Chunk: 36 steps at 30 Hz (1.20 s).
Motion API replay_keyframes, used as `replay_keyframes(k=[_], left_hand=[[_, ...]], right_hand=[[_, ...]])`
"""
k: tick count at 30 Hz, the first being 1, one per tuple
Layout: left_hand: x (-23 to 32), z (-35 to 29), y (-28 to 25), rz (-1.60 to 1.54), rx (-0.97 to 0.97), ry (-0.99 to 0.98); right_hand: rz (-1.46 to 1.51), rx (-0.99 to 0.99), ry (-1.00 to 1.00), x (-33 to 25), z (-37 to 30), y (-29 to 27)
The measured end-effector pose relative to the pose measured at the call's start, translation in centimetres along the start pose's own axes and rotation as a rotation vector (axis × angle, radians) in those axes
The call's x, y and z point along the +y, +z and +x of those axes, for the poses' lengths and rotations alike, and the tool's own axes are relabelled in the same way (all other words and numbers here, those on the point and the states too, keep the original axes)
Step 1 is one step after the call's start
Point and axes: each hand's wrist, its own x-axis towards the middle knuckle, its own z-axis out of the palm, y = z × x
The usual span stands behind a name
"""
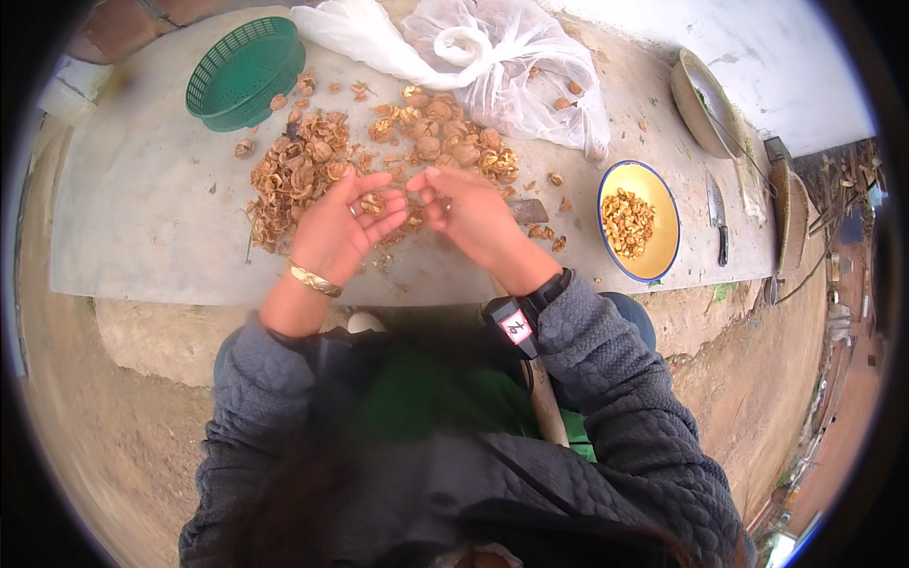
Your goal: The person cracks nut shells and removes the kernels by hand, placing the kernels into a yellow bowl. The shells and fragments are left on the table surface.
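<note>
My left hand (341,222), a gold-coloured bracelet at its wrist, is turned palm up with curled fingers around a cracked walnut piece (372,204). Close beside it, my right hand (473,218) has thumb and fingers drawn together in a pinch; whatever is between the fingertips is too small to make out. A heap of empty walnut shells (301,163) lies to the left. Behind my hands is a pile of walnuts (453,137), some whole and some cracked. Shelled kernels (627,223) sit in a yellow enamel bowl (668,232) with a blue rim on the right.
A green plastic basket (248,80) stands at the far left, and a translucent plastic bag (530,90) with some walnuts lies at the back. A knife (718,218) rests right of the bowl. Under my right wrist is a flat-headed metal tool (527,210). A shallow basin (705,104) leans at the far right.
</note>
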Motion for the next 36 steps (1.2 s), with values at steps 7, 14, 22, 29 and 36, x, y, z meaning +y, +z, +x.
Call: replay_keyframes(k=[7,14,22,29,36], left_hand=[[-0.6,0.0,-0.2,0.041,-0.188,0.069],[-1.0,0.0,-0.1,0.295,-0.092,0.175],[-1.7,-0.1,0.6,0.333,-0.160,0.355],[-1.4,0.0,0.4,0.801,-0.078,0.683],[-0.9,-0.6,1.0,1.145,-0.066,0.824]], right_hand=[[-0.929,0.128,-0.725,0.5,-0.7,1.2],[-1.021,0.183,-0.768,1.3,-0.4,0.8],[-0.455,0.136,-0.388,1.0,-0.2,1.1],[0.167,-0.110,-0.050,0.1,-0.8,0.7],[0.234,-0.183,0.024,0.8,-0.4,0.0]])
